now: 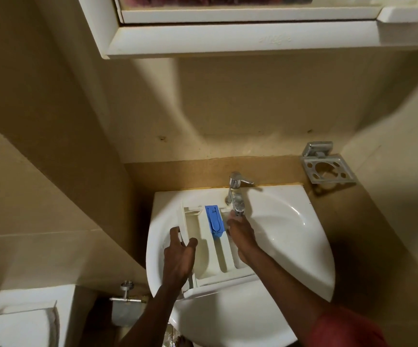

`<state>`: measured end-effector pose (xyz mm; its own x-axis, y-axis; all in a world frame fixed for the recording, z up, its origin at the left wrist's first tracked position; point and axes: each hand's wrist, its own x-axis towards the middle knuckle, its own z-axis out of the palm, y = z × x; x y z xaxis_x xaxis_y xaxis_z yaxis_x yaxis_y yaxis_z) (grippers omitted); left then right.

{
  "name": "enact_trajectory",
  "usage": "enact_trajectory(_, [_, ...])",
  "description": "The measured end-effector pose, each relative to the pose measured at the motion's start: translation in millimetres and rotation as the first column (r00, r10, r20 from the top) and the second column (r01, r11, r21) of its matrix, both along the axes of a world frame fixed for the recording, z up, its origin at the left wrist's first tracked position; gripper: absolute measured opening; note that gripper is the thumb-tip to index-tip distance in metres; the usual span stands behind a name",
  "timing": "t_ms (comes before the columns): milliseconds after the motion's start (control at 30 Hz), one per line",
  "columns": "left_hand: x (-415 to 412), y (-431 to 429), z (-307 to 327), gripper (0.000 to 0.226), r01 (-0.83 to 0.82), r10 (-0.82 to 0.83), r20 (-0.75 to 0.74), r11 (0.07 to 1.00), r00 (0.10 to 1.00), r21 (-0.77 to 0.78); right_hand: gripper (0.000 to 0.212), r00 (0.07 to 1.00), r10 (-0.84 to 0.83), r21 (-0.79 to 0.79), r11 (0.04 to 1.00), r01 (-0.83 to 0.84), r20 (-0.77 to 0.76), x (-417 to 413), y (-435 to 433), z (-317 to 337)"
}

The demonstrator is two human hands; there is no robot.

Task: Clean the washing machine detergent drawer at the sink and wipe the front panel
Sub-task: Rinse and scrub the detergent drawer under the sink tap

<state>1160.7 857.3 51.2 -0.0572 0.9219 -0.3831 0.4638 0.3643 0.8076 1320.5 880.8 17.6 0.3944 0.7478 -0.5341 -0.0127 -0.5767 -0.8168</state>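
You are holding the detergent drawer (204,254) across the sink (303,246), its front panel lying at the near rim and its back end pointing toward the faucet (236,199) at the far edge. Your left hand (179,256) is grasping the drawer's left wall, thumb inside and fingers wrapped outside. Your right hand (241,234) is reaching along the drawer's right side, just beside the blue insert (214,219), with its fingertips up under the faucet spout. They are blurred there, so whether they are curled or straight cannot be told.
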Motion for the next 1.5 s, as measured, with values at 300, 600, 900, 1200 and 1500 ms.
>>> enact_trajectory(300, [2, -2, 0, 0.043, 0.022, -0.022, 0.011, 1.0, 1.0, 0.013, 0.037, 0.922, 0.331, -0.07, 0.934, -0.35, -0.199, 36, -18, 14])
enact_trajectory(600, [5, -4, 1, 0.044, 0.046, -0.046, 0.014, 0.999, 0.999, 0.021, 0.051, 0.818, 0.357, 0.021, 0.92, -0.39, -0.451, 26, -20, 9])
enact_trajectory(900, [3, -1, -1, 0.039, 0.051, -0.051, 0.007, 0.998, 0.999, 0.028, 0.028, 0.935, 0.323, -0.249, 0.903, -0.351, -0.146, 51, -22, 9])
enact_trajectory(1200, [0, 4, 0, 0.04, 0.052, -0.052, -0.008, 0.997, 0.999, 0.06, 0.043, 0.878, 0.387, -0.138, 0.89, -0.436, -0.281, 34, -40, 2])
enact_trajectory(1500, [1, 2, 2, 0.041, 0.076, -0.073, -0.037, 0.993, 0.997, 0.092, 0.048, 0.899, 0.358, -0.113, 0.934, -0.34, 0.254, 31, -7, 11])
